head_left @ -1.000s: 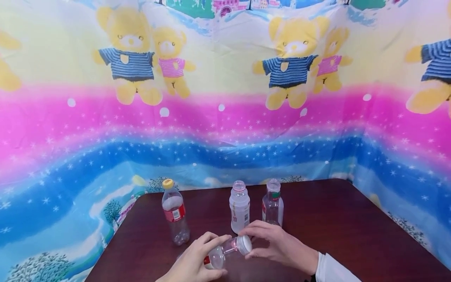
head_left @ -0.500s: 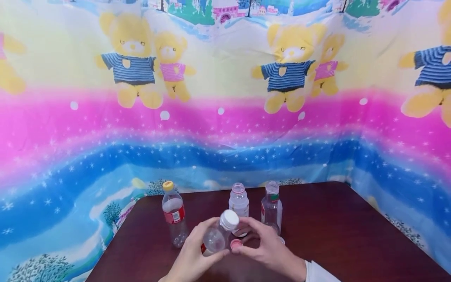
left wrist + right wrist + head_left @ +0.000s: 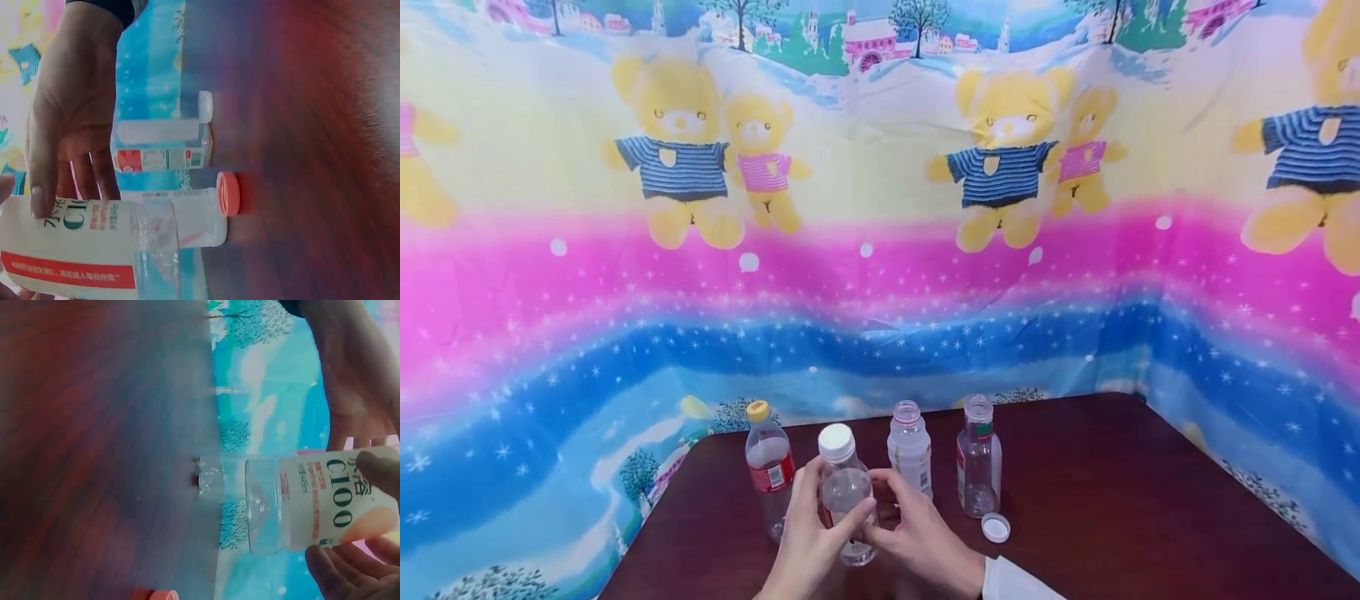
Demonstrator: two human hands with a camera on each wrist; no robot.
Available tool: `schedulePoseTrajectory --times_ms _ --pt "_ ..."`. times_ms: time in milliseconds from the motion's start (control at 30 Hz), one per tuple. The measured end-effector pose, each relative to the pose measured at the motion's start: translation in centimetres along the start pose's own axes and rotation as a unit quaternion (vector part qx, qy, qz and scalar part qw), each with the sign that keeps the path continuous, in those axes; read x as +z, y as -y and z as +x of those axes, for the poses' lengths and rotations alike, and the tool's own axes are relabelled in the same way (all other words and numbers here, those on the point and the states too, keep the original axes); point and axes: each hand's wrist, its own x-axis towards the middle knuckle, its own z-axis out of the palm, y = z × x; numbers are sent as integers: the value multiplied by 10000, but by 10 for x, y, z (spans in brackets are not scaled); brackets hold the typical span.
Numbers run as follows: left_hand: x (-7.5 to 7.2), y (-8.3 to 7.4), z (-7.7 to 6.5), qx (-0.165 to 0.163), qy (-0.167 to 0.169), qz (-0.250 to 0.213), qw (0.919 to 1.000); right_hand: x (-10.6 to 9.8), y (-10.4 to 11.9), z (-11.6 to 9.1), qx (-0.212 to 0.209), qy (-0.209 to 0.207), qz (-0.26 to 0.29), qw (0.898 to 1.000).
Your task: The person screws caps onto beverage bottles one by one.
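Observation:
Between my two hands is a clear plastic bottle [image 3: 847, 487] with a white cap [image 3: 837, 442] screwed on top. Its white label with a red band [image 3: 69, 275] shows in the left wrist view. My left hand [image 3: 808, 529] grips it from the left, thumb across the front. From the other side my right hand [image 3: 925, 533] holds it too, thumb pressed on the label, fingers behind. The bottle is nearly upright, its base raised over the table. A loose red cap [image 3: 229, 194] lies on the table, hidden behind my right hand in the head view.
A yellow-capped bottle [image 3: 769, 471] stands behind my left hand. Two uncapped bottles stand further back: a milky one [image 3: 908, 446] and a square clear one [image 3: 979, 475]. A white cap [image 3: 996, 527] lies beside the latter on the dark table [image 3: 1112, 500]. A printed curtain [image 3: 865, 275] surrounds the table.
The bottle has swung from tilted rightward to nearly upright and moved left. My right hand has let go of the white cap, then the red cap, and now holds the bottle's side.

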Motion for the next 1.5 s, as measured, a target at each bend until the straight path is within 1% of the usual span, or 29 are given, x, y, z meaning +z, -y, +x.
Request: schedulePoseTrajectory --times_ms 100,133,233,333,400,467,600,700,800,967,1100,1300,1400,1467,1500 --pt "7 4 11 17 -80 57 10000 5 -4 10 66 -114 47 9999" --pt "10 6 14 34 -101 74 9999 7 -6 13 67 -193 -44 9998" --pt "18 12 23 -23 -154 58 9999 15 -10 19 62 -423 -529 9977" --pt "25 20 30 -112 -220 -17 9997 23 -15 26 113 -574 -988 9934" --pt "28 26 34 -171 -270 -8 9995 28 -19 30 129 -627 -1175 9910" --pt "29 33 37 -211 -358 -7 9991 32 -24 35 165 -623 -1231 9903" --pt "30 45 39 -442 -417 16 9982 38 -31 40 198 -569 -1264 9902" --pt "28 51 41 -606 -329 12 9976 41 -35 43 206 -568 -1280 9899" --pt "28 55 44 -703 -222 -6 9973 42 -37 45 147 -606 -1323 9892" --pt "28 57 47 -816 -122 48 9966 43 -41 47 156 -606 -1416 9879" --pt "30 58 48 -804 -110 72 9967 44 -43 47 230 -586 -1497 9867" --pt "29 58 49 -706 -183 -19 9973 41 -42 48 524 -474 -1347 9884" --pt "24 51 47 -684 -174 -121 9974 37 -39 43 616 -267 -1215 9903" --pt "19 43 45 -580 -200 -141 9980 31 -35 38 557 -90 -1173 9915" --pt "17 38 44 -511 -234 -154 9983 28 -32 34 505 11 -1245 9909"
